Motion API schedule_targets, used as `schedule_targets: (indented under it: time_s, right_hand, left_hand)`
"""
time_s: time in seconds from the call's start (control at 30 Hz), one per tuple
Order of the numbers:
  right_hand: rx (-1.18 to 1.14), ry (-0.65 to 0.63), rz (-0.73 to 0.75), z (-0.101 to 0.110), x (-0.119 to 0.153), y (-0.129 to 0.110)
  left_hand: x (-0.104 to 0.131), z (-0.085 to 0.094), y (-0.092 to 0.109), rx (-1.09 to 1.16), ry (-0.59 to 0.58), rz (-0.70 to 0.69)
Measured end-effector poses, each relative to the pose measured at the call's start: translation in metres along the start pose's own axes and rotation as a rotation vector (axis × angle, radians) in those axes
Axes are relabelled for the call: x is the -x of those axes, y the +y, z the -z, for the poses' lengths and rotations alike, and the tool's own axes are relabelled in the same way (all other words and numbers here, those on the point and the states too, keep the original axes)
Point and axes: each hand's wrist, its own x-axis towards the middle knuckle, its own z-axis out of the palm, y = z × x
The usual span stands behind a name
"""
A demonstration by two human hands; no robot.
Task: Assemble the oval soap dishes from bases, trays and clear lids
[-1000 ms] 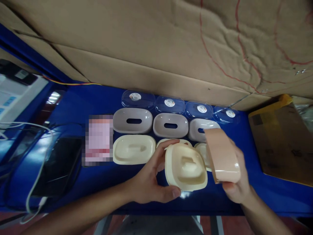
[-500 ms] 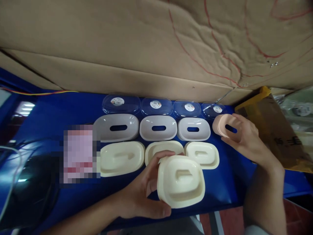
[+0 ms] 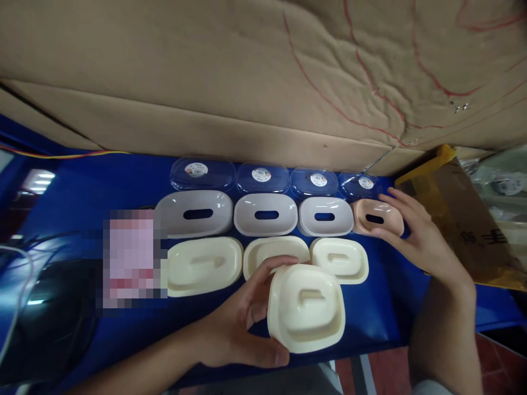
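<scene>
Cream rounded plastic dish [image 3: 310,321] tilted in left hand [image 3: 236,334], fingers curled around its side; right hand [image 3: 424,241] arched, fingers wide about peach slotted oval plastic bowl [image 3: 389,218] on blue counter [image 3: 368,318]; print on round white stickers [image 3: 261,175] too small to read.

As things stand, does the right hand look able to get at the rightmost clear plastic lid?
Probably yes. The right hand has its fingers spread at the peach slotted tray, with the upper fingertips very near the clear plastic lid, and nothing seems to block the way between.
</scene>
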Motion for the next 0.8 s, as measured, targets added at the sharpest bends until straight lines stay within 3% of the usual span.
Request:
schedule_targets:
  time_s: [0.1,0.23,0.3,0.37,0.5,0.63,0.73,0.8]
  right_hand:
    - [-0.131,0.107,0.079,0.007,0.007,-0.043]
    - [-0.243,-0.138,0.436,-0.010,0.018,-0.109]
    - [-0.195,-0.245,0.549,-0.019,0.022,-0.128]
    - [-0.166,-0.250,0.539,-0.019,0.026,-0.135]
    - [-0.136,-0.126,0.455,-0.010,0.040,-0.135]
    - [-0.077,-0.224,0.565,-0.020,0.057,-0.149]
    - [-0.035,-0.247,0.501,-0.028,0.068,-0.155]
    - [-0.046,-0.245,0.420,-0.025,0.073,-0.144]
  left_hand:
    - [-0.002,-0.001,-0.001,0.001,0.009,0.003]
    - [-0.007,-0.003,-0.003,0.004,0.024,0.001]
    - [-0.008,-0.005,-0.004,0.010,0.010,-0.008]
    - [-0.009,-0.007,-0.006,0.025,-0.020,-0.005]
    - [-0.006,-0.014,-0.013,0.075,-0.072,0.042]
    - [-0.004,-0.018,-0.018,0.076,-0.142,0.088]
    - [-0.004,-0.018,-0.017,0.061,-0.160,0.070]
    - [-0.003,-0.018,-0.014,0.052,-0.156,0.064]
